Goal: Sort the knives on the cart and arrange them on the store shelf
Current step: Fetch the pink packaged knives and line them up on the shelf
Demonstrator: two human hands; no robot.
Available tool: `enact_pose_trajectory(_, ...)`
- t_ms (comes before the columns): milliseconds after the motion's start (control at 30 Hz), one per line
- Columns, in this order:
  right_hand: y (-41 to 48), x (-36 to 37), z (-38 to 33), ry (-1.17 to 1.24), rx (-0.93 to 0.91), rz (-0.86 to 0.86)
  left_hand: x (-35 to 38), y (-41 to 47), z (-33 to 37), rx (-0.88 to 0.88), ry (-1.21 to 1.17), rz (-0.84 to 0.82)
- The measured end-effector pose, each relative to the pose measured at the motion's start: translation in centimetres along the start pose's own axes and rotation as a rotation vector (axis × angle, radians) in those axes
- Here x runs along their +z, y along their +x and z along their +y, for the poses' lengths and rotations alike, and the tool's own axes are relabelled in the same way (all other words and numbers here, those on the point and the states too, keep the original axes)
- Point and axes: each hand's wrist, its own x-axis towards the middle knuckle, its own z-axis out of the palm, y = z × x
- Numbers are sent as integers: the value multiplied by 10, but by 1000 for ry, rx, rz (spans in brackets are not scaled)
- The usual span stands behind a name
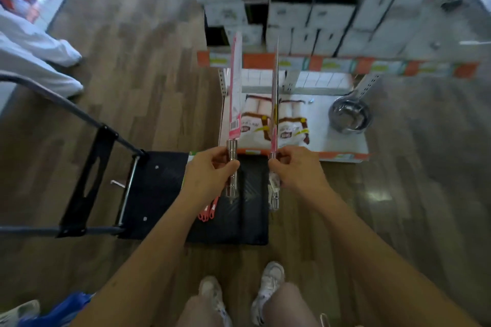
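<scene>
Two knives up at once, one per hand, both in the centre of the frame. I have the left hand (212,168) curled tight round the steel handle of the left knife (235,87), thumb on the near side, blade in a pink card sleeve with a barcode at its lower end. The right hand (296,167) grips the right knife (275,103) the same way, fingers wrapped round the handle just below the sleeve; this one is edge-on to me, so I see only a thin pink line. Both blades point away from me toward the shelf (320,125), side by side and apart, not touching. Handle ends stick out below each fist. Below the hands sits the cart (159,188), black deck on the wood floor (148,61), grey push bar running to the left edge. Red handles (208,211) lie on the deck just under my left wrist; too hidden to tell what they are. Bottom shelf holds printed bags (292,125) behind the blades and a metal bowl (349,115) right of them. White boxes (292,13) stacked above, blurred. Orange-green price strip (345,64) along the upper shelf edge. My shoes (268,287) at bottom centre. A person in white (39,61) at left edge.
</scene>
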Motion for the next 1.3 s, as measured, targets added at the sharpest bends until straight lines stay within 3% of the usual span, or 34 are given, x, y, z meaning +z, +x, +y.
enact_pose_trajectory(167,-44,-77,-44,11,-25,55,-8,-42,83,92,-32,-7)
enact_pose_trajectory(367,-76,-131,-65,-44,-150,212,-7,-72,135,232,12,50)
enact_pose_trajectory(633,-78,-149,-89,-104,-182,258,-17,-82,176,317,9,56)
enact_pose_trajectory(1000,-34,-169,-157,-214,-209,468,-70,-25,224,468,36,46)
enact_pose_trajectory(1300,-6,-170,-178,-250,-155,553,-77,19,240,427,31,-7)
